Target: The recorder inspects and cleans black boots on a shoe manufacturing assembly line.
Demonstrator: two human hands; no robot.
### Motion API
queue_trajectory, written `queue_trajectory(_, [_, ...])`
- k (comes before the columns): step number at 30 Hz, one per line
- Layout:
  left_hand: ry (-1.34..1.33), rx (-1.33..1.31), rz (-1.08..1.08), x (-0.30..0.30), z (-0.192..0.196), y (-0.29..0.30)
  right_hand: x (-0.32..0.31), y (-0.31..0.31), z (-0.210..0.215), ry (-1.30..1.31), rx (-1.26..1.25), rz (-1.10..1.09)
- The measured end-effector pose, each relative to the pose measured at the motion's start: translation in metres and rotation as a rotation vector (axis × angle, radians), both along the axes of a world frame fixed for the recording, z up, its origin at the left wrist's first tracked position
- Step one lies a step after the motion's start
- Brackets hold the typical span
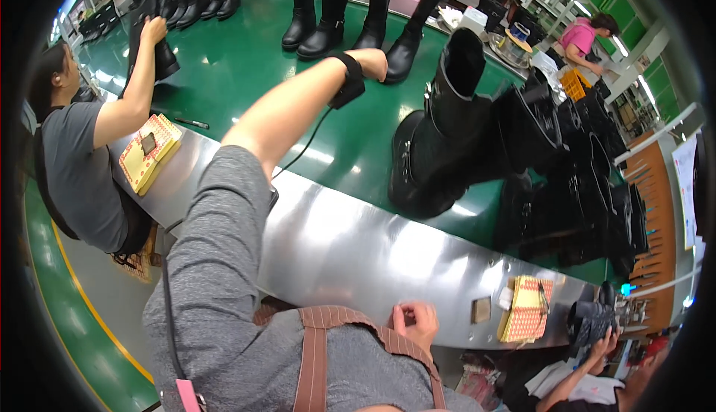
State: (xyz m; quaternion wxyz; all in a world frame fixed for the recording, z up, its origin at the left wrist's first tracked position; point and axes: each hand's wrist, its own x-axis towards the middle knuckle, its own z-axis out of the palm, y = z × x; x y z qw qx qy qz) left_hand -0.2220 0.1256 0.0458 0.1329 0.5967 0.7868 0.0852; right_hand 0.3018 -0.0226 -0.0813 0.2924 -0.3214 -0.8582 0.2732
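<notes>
My left arm stretches across the green table, with a black strap and a small box on its wrist. My left hand [368, 62] is at the lower part of a tall black boot [403, 52] that leans to the right; its fingers are hidden from me. Beside that boot stand other black boots [327, 32], upright on the green surface. Close to my body, my right hand [417, 325] rests at the metal edge, fingers loosely curled and nothing visible in them. A larger black buckled boot [418, 162] stands on the table between my arm and the boots at right.
More black boots [574, 203] crowd the right side. Yellow patterned pads [527, 309] and a small brown block [481, 310] lie on the metal ledge [335, 240]. At left a co-worker [86, 158] handles a boot near another yellow pad [142, 166]. Another person's hands [605, 343] hold a boot, lower right.
</notes>
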Motion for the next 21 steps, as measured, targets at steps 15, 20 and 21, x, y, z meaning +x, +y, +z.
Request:
queue_trajectory(15, [-0.099, 0.488, 0.243, 0.280, -0.007, -0.103, 0.002, -0.004, 0.012, 0.066, 0.089, 0.087])
queue_trajectory(20, [-0.123, 0.881, 0.504, 0.310, -0.031, -0.050, 0.006, -0.013, 0.010, 0.069, 0.151, 0.031])
queue_trajectory(21, [-0.124, 0.887, 0.513, 0.309, -0.035, -0.045, 0.006, -0.014, 0.009, 0.066, 0.157, 0.041])
